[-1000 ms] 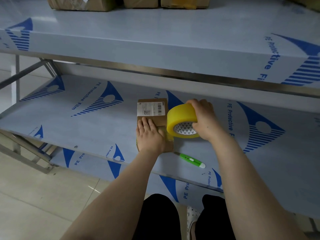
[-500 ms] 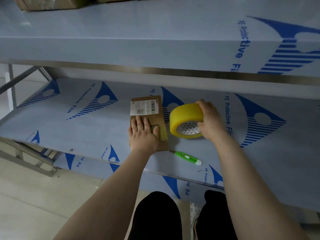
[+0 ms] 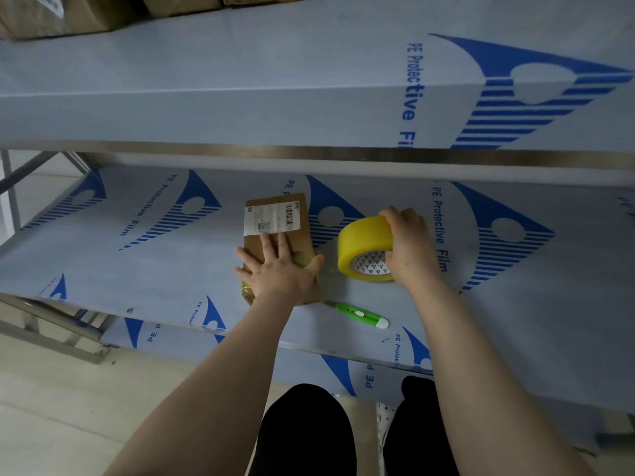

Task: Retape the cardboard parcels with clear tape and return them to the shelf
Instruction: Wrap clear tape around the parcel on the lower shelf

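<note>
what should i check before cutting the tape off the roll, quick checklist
1. Parcel pinned: the left hand lies flat on the parcel. Ok.
2. Roll under control: the right hand grips the tape roll, held on edge to the right of the parcel. Ok.
3. Tape stuck down: a strip shows on the parcel top by the thumb. Ok.
4. Span to the roll taut: the clear film barely shows. Cannot tell.
5. Cutter at hand: the green cutter lies on the shelf just in front of the parcel. Ok.
6. Free hand for the cutter: both are busy. Not ok.
</note>
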